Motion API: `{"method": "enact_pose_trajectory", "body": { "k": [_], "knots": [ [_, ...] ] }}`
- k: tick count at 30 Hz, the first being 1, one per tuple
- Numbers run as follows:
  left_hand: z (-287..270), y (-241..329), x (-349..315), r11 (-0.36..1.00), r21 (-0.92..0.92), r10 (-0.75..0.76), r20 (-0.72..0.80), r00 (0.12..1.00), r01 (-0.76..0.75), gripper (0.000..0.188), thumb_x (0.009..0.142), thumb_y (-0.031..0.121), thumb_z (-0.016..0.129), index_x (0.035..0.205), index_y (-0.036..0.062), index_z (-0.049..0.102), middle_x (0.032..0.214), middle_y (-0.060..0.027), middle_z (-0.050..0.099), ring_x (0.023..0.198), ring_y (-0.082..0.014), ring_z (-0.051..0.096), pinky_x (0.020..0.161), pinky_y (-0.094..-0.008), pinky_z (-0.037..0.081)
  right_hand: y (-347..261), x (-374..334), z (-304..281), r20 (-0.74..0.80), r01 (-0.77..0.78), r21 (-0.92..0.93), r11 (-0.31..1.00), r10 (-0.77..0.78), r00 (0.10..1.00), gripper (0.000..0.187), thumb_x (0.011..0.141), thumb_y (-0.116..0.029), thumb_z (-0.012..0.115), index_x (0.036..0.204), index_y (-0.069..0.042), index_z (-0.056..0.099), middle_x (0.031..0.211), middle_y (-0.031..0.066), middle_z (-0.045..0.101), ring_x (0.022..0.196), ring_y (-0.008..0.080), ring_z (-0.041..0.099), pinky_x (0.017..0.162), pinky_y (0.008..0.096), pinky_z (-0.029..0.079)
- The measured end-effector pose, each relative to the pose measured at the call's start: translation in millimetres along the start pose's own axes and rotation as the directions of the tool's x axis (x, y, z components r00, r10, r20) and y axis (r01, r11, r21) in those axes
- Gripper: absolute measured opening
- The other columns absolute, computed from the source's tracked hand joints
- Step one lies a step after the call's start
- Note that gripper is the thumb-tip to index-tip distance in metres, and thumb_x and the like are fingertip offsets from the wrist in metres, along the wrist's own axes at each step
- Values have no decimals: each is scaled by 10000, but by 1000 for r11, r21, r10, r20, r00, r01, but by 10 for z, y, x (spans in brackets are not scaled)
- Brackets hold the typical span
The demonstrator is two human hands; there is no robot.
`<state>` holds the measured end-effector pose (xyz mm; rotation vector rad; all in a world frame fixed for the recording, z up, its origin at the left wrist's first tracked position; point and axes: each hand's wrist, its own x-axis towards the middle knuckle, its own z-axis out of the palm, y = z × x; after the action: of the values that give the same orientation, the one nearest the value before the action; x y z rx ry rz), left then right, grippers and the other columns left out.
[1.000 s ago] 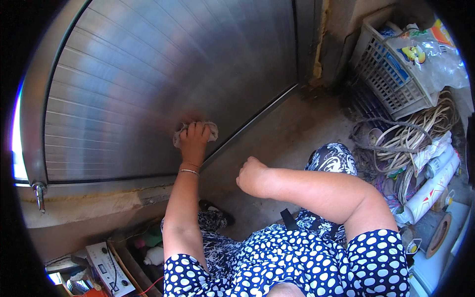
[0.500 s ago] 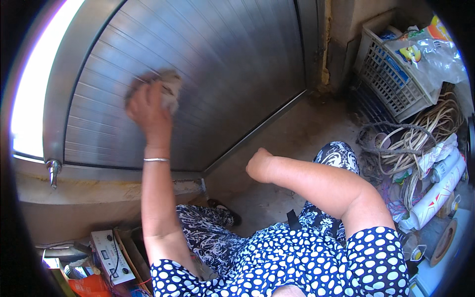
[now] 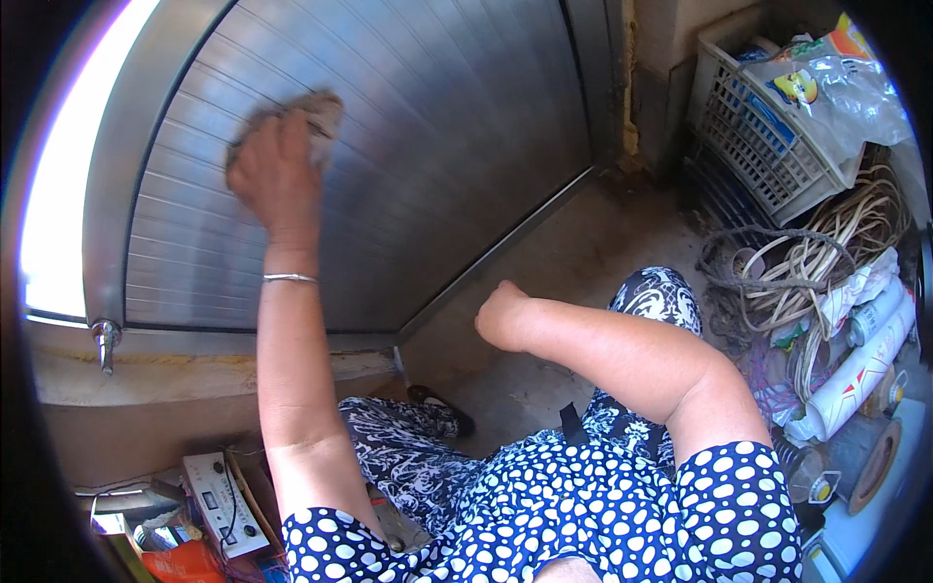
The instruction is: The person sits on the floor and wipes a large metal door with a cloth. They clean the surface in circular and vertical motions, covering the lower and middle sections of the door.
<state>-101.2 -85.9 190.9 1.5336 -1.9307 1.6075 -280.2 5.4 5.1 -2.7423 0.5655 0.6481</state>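
Observation:
My left hand (image 3: 276,175), with a silver bangle at its wrist, presses a crumpled greyish-brown rag (image 3: 324,112) flat against a ribbed grey metal door panel (image 3: 437,146). The fingers lie over the cloth, which sticks out past them at the top and on both sides. My right hand (image 3: 501,316) is curled into a fist in front of my body, above the floor and apart from the panel. Nothing shows in it, though its inner side is turned away from view.
At the right stand a grey plastic crate (image 3: 748,146) with plastic bags, coiled cables (image 3: 812,282) and a white cylinder (image 3: 860,384). A white control box (image 3: 225,505) lies at lower left among clutter. A metal latch (image 3: 106,345) projects from the panel's lower left corner.
My left hand and the rag have slid up and slightly left across the panel. My right fist has shifted only a little.

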Motion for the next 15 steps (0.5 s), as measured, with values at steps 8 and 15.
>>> {"method": "enact_pose_trajectory", "body": {
  "k": [8,15],
  "knots": [
    [331,550,-684,959,-199,232,143,962,-202,293,793,145,532,1084,180,554,1022,1,538,999,-187,504,791,-370,354,-18,-92,-17,7,-3,-24,1000,3,1000,247,786,-166,607,1015,-97,672,1007,67,676,957,229,627,772,370,441],
    [591,962,-1171,910,-324,350,260,900,-260,272,785,191,531,1054,160,561,1008,-9,537,984,-185,501,793,-360,358,-40,-109,-13,25,36,-17,999,-35,999,270,802,-168,592,1056,-97,648,1036,71,664,965,222,617,775,362,429]
  ]
}}
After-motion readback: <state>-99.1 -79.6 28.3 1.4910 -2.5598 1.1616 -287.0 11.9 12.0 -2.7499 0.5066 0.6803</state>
